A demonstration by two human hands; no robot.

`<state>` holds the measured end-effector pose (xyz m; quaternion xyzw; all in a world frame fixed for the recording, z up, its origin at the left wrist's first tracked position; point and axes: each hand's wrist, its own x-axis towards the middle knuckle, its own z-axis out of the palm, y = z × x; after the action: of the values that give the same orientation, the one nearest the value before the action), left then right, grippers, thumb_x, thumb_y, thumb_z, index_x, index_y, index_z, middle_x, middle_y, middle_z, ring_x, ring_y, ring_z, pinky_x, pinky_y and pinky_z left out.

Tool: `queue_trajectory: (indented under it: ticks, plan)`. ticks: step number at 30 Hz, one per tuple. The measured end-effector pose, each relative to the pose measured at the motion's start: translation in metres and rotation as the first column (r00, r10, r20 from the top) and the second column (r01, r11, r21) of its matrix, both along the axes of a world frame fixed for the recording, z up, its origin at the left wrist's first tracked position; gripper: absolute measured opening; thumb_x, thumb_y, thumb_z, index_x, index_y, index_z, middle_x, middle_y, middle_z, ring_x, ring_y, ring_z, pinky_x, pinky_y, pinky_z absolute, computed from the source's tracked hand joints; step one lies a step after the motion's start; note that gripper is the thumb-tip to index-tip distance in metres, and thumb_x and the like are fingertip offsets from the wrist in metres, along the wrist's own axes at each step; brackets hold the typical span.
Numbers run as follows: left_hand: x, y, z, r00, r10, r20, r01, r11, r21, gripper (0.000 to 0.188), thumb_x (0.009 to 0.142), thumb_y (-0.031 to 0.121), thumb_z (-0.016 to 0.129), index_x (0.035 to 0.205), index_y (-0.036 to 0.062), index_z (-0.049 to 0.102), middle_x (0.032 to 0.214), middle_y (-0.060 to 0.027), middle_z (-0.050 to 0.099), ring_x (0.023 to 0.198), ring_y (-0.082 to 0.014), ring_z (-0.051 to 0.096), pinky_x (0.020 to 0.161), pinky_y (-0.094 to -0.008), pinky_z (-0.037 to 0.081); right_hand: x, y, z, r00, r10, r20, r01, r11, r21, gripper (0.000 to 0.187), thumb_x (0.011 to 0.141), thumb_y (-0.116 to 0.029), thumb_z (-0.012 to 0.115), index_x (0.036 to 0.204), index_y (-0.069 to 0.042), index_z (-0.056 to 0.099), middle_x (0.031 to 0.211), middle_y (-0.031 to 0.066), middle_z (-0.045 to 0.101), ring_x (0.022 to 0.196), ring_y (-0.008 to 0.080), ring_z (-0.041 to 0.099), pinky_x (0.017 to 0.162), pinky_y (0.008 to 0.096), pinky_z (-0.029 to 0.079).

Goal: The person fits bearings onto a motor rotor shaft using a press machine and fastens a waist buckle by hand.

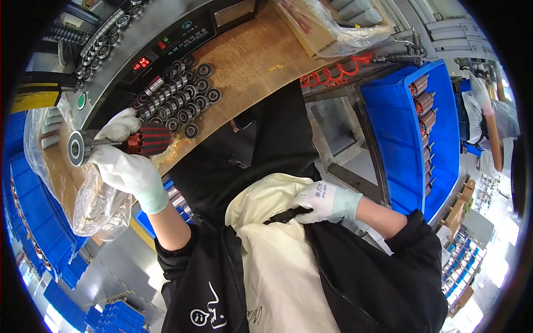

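My left hand (125, 169), in a white glove, is closed round the shaft of a motor armature (152, 139) with copper windings and a dark red striped core. On the shaft's outer end is a ball bearing (76, 147), facing up at me. The armature is over the near left edge of the bench, beside a cluster of loose ball bearings (177, 99). My right hand (327, 202), also gloved, rests at my waist against the cream shirt. Its fingers are bent round a black strap-like piece (286, 215); the fingertips are partly hidden.
Behind the bearings stands a machine panel (186, 33) with a red display and a green button (81, 101). A rail of bearings (102, 50) slopes at upper left. Plastic-lined boxes (311, 22) sit on the wooden bench (250, 50). At right, a blue bin (391, 127) holds several armatures.
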<state>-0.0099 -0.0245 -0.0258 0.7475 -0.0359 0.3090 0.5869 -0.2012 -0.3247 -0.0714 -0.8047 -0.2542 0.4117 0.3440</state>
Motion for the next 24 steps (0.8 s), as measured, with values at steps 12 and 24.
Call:
queue_trajectory:
  ticks: [12,24]
  plan:
    - [0.004,0.002,-0.004,0.998,0.021,-0.067,-0.019,0.999,0.029,0.072,0.105,0.057,0.022,0.083,-0.0041,0.052,0.09,-0.0226,0.065,0.085,-0.0301,0.064,0.085,-0.0417,0.055,-0.049,-0.053,0.02,0.823,-0.515,-0.241,0.533,0.846,0.014,0.03,0.091,-0.021,0.064,0.114,-0.002,0.067,0.11,0.0136,0.066,0.102,0.029,0.064,0.089,0.0373,0.051]
    - [0.004,-0.001,-0.003,0.999,-0.029,-0.03,0.032,0.996,0.08,0.066,0.108,0.048,0.019,0.077,-0.0016,0.049,0.08,-0.0142,0.057,0.089,-0.0329,0.064,0.089,-0.045,0.054,-0.027,-0.014,0.043,0.854,-0.382,-0.354,0.278,0.909,-0.31,0.024,0.087,-0.023,0.059,0.099,-0.003,0.064,0.095,0.0182,0.068,0.094,0.0363,0.066,0.085,0.044,0.05]
